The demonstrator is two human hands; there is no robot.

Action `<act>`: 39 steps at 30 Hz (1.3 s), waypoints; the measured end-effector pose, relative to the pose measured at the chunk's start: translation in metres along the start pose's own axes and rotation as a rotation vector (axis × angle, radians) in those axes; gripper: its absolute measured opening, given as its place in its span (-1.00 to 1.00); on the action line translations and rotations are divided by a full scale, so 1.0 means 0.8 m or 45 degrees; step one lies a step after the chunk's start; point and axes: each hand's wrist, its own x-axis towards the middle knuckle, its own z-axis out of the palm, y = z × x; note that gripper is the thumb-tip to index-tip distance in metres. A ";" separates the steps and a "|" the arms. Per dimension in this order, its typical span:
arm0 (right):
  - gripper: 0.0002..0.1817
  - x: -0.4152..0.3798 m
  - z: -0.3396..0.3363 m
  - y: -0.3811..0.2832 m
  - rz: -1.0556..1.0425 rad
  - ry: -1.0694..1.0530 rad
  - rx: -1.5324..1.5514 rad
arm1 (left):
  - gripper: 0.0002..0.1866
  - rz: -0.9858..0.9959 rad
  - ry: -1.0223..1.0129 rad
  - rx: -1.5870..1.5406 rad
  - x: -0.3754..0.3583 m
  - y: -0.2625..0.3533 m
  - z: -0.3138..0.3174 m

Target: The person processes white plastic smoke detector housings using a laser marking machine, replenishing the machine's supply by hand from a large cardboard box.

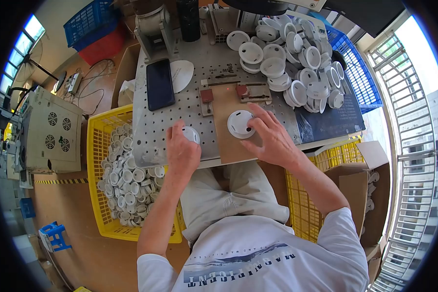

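My left hand [182, 148] is closed on a white round plastic part [192, 134] at the front of the perforated metal plate [160, 138]. The fingers partly cover it. My right hand [272, 136] has its fingers and thumb at the right edge of a second white round part [237, 122] with dark holes. That part lies on a brown board [231, 151]. Just beyond it, two reddish-brown blocks [207, 95] sit on metal brackets, with a small red light spot between them.
A heap of white round parts [297, 58] covers the back right of the bench. A phone [160, 83] lies at left on white paper [183, 73]. A yellow crate [96, 194] full of similar parts stands below left; a cardboard box [353, 194] stands below right.
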 end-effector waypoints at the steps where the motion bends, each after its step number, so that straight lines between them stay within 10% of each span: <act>1: -0.51 0.008 0.004 0.005 -0.003 0.004 0.002 | -0.84 -0.010 0.007 -0.008 0.000 -0.001 0.001; 39: -0.67 0.070 0.070 0.019 0.377 0.253 -0.076 | -0.76 -0.041 0.054 -0.059 0.000 0.002 -0.001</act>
